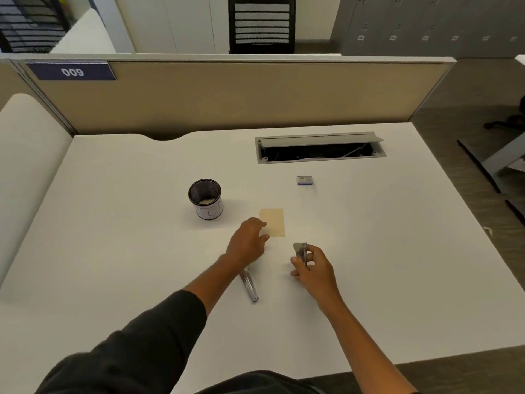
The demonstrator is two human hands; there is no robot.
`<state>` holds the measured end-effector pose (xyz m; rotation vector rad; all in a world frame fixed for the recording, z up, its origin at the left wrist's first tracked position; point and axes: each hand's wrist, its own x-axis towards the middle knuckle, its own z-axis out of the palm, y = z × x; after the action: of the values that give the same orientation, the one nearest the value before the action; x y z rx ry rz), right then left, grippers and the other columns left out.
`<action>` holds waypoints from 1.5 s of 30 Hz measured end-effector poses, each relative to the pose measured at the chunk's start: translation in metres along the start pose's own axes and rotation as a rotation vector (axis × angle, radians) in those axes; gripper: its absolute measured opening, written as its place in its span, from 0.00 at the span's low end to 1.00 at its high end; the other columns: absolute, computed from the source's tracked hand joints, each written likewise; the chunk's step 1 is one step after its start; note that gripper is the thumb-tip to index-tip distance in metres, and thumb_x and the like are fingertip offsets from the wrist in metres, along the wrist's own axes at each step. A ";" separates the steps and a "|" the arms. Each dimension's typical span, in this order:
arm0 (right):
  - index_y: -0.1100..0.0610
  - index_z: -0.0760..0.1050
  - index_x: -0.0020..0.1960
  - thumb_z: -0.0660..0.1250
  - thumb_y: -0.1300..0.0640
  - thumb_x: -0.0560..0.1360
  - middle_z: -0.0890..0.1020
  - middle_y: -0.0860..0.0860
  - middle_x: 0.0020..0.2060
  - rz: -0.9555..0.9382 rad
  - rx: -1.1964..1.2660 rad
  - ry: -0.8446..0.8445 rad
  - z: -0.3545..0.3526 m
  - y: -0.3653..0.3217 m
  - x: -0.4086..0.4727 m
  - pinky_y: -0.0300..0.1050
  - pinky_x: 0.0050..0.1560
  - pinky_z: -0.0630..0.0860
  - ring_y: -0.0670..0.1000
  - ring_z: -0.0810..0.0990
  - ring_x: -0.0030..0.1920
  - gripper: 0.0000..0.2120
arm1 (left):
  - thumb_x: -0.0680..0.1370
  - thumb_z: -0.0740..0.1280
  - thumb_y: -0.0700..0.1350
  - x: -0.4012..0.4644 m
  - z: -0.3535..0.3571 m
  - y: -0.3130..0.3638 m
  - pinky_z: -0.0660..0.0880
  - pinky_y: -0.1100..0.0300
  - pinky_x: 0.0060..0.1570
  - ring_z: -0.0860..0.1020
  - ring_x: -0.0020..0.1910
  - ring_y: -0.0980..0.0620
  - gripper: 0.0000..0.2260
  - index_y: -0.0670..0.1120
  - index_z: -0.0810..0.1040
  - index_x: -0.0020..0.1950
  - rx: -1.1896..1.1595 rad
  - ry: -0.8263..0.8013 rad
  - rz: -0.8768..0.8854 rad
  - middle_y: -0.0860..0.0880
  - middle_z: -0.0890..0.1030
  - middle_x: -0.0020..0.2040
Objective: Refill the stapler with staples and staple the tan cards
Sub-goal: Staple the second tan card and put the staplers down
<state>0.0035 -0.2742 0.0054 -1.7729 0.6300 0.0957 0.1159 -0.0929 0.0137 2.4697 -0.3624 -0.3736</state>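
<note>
I saw my left hand (247,242) reaching over the white desk (113,223) to the tan cards (272,222), its fingers (262,223) loosely curled and touching the cards' left edge; whether they pinched the stack or only rested on it, I could not tell. The cards lay flat near the middle of the desk, their long edges running near to far.

My right hand (314,268) was just right of and nearer than the cards, its fingers (295,260) curled round a small metal stapler (301,250) whose front end stuck up out of the grip. Under my left wrist a second shiny metal piece (250,285) lay flat on the desk, pointing near and a little right; I could not tell what it was.

A small box of staples (304,180) sat further off and to the right, well apart from both hands, in front of the open cable tray (319,147) set into the far part of the desk. A black mesh cup (205,198) stood left of the cards, near but not touching them.

There was wide bare desk to the left, to the right as far as the right edge, and along the near edge. A beige partition (227,95) with a "009" plate (71,71) closed off the far edge.
</note>
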 end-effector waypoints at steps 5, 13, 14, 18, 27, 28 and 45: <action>0.46 0.72 0.68 0.69 0.56 0.82 0.81 0.49 0.56 0.088 0.117 -0.079 -0.007 0.002 -0.005 0.42 0.45 0.85 0.50 0.89 0.43 0.16 | 0.83 0.70 0.45 0.040 -0.002 0.005 0.69 0.49 0.74 0.68 0.78 0.41 0.24 0.40 0.71 0.78 0.125 -0.062 0.031 0.40 0.70 0.78; 0.50 0.77 0.61 0.68 0.61 0.82 0.83 0.55 0.55 0.172 0.224 -0.098 -0.029 0.008 -0.008 0.50 0.51 0.86 0.55 0.90 0.46 0.10 | 0.77 0.77 0.53 0.075 0.001 0.010 0.73 0.44 0.68 0.70 0.72 0.40 0.33 0.45 0.70 0.78 0.382 -0.153 0.005 0.42 0.71 0.74; 0.51 0.77 0.62 0.68 0.62 0.82 0.83 0.55 0.53 0.173 0.218 -0.093 -0.031 0.008 -0.007 0.49 0.50 0.86 0.55 0.89 0.46 0.11 | 0.77 0.77 0.53 0.077 0.001 0.011 0.73 0.44 0.67 0.70 0.72 0.40 0.33 0.45 0.70 0.78 0.405 -0.153 -0.006 0.42 0.71 0.74; 0.53 0.79 0.62 0.66 0.64 0.82 0.84 0.56 0.46 0.180 0.221 -0.074 -0.036 0.008 -0.005 0.42 0.44 0.82 0.53 0.88 0.43 0.11 | 0.75 0.80 0.53 0.087 0.001 0.012 0.70 0.43 0.69 0.67 0.74 0.40 0.37 0.47 0.68 0.79 0.375 -0.182 -0.046 0.43 0.70 0.73; 0.56 0.83 0.49 0.74 0.64 0.76 0.84 0.49 0.36 0.175 0.211 -0.057 -0.041 0.001 0.001 0.39 0.34 0.76 0.49 0.80 0.34 0.05 | 0.76 0.75 0.33 0.071 0.005 -0.004 0.75 0.52 0.58 0.78 0.61 0.39 0.26 0.43 0.76 0.72 -0.210 -0.080 -0.032 0.41 0.79 0.63; 0.56 0.84 0.47 0.75 0.65 0.75 0.84 0.49 0.36 0.157 0.214 -0.054 -0.041 -0.003 0.000 0.38 0.33 0.75 0.48 0.79 0.34 0.05 | 0.76 0.76 0.34 0.064 0.004 -0.003 0.76 0.53 0.54 0.79 0.56 0.41 0.25 0.44 0.77 0.72 -0.293 -0.061 -0.036 0.43 0.80 0.59; 0.45 0.88 0.52 0.81 0.58 0.71 0.89 0.45 0.47 -0.155 0.135 -0.205 -0.005 -0.070 -0.018 0.34 0.41 0.78 0.40 0.83 0.41 0.12 | 0.78 0.78 0.39 -0.067 -0.032 0.013 0.82 0.61 0.35 0.87 0.38 0.52 0.16 0.50 0.75 0.58 -0.976 0.198 -0.169 0.50 0.87 0.42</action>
<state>0.0191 -0.2614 0.0746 -1.6502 0.3427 0.1235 0.0633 -0.0631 0.0586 1.5536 0.1124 -0.2743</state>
